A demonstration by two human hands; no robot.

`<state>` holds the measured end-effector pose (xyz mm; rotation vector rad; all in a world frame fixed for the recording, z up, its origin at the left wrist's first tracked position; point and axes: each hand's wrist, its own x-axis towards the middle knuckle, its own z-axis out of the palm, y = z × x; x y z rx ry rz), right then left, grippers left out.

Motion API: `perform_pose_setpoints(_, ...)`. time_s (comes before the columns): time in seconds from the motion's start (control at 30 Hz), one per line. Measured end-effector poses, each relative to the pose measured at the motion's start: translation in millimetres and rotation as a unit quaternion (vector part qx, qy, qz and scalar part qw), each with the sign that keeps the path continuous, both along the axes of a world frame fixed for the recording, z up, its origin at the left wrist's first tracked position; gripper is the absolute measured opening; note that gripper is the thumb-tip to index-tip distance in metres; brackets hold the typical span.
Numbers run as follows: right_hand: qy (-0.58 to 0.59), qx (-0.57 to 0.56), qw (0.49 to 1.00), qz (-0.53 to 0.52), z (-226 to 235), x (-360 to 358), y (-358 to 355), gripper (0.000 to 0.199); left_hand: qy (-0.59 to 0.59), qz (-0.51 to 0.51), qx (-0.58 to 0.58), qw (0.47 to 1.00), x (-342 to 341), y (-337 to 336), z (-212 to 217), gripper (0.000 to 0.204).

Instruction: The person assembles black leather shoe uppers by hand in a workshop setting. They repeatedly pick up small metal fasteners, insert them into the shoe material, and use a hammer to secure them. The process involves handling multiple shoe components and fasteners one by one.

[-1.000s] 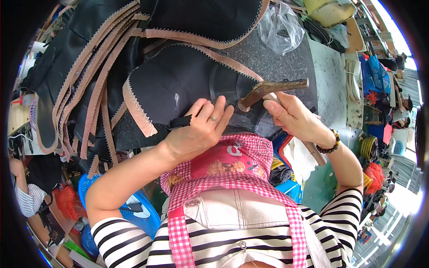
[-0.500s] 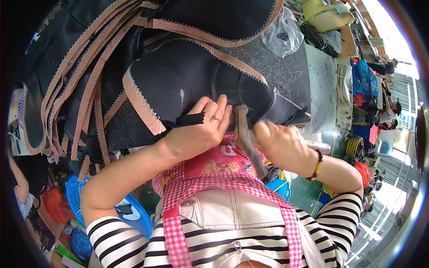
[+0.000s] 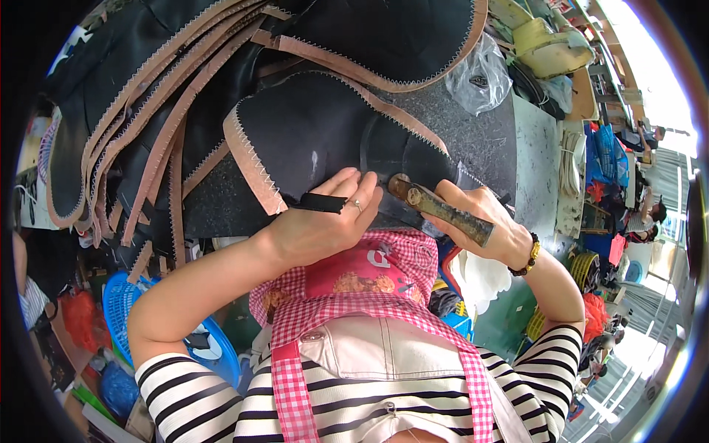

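Note:
My left hand rests over the near edge of a black leather-like piece, its fingers pressed together on top and its thumb hidden. This piece has a tan border with zigzag stitching. A short black strip with a jagged end lies across the base of my left fingers; what fixes it there is hidden. My right hand is closed around a hammer, with most of the handle out of sight. The worn metal hammer head points toward the left fingertips, its round face at the black piece; contact is unclear.
More black pieces with tan stitched edges are piled at the left and far side. A clear plastic bag lies on the dark worktop. A blue basket stands below on the left. Other people are in the right background.
The hammer head has turned from pointing down and blurred to lying across toward my left fingers. My right hand has risen slightly and rotated. My left hand stays on the black piece.

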<state>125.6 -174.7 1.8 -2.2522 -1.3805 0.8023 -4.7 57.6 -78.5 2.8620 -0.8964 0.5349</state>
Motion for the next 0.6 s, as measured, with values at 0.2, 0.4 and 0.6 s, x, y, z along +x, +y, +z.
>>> perform_pose_setpoints(0.2,0.032,-0.032,0.999,0.009,4.1,6.6,12.4,0.028,0.02,-0.001,0.002,1.0,-1.8,-1.3,4.2,0.04)
perform_pose_setpoints(0.4,0.047,-0.024,0.999,0.005,-0.4,4.9,7.2,0.026,0.0,0.006,-0.046,0.999,-0.9,-4.7,-5.2,0.04)
perform_pose_setpoints(0.6,-0.065,-0.133,0.986,0.082,28.6,4.2,44.7,0.025,0.013,-0.01,-0.06,0.998,-0.6,-1.3,-2.6,0.033)
